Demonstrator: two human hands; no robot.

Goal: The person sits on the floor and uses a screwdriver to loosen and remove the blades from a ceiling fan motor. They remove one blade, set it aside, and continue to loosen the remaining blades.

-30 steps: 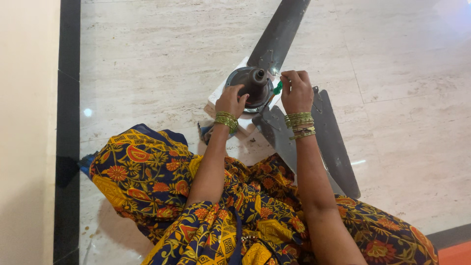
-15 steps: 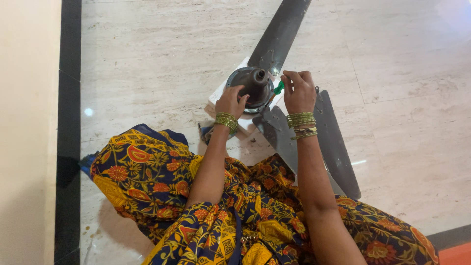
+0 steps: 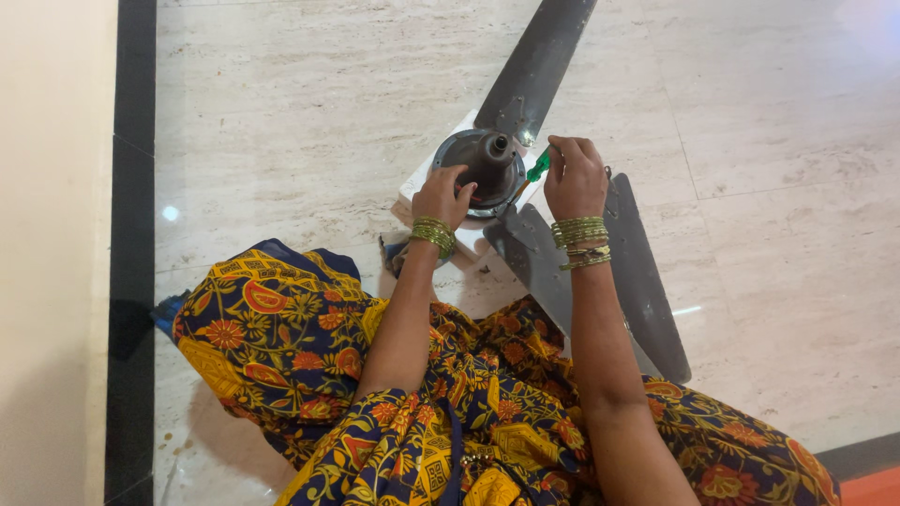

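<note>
A grey ceiling fan motor hub [image 3: 487,159] rests on a white block [image 3: 418,180] on the floor, with dark blades attached. One blade [image 3: 536,67] points away from me, another blade [image 3: 619,272] lies toward my right knee. My left hand [image 3: 442,195] rests on the near left rim of the hub. My right hand [image 3: 574,176] grips a green-handled screwdriver [image 3: 536,167] whose tip meets the hub's right side. Both wrists carry green and gold bangles.
I sit on a pale marble floor [image 3: 281,122] in a patterned blue, orange and yellow dress [image 3: 309,347]. A black border strip [image 3: 133,234] and a cream wall [image 3: 52,253] run along the left. An orange strip shows at the bottom right corner.
Both hands stay at the hub. The right hand has shifted only slightly on the screwdriver.
</note>
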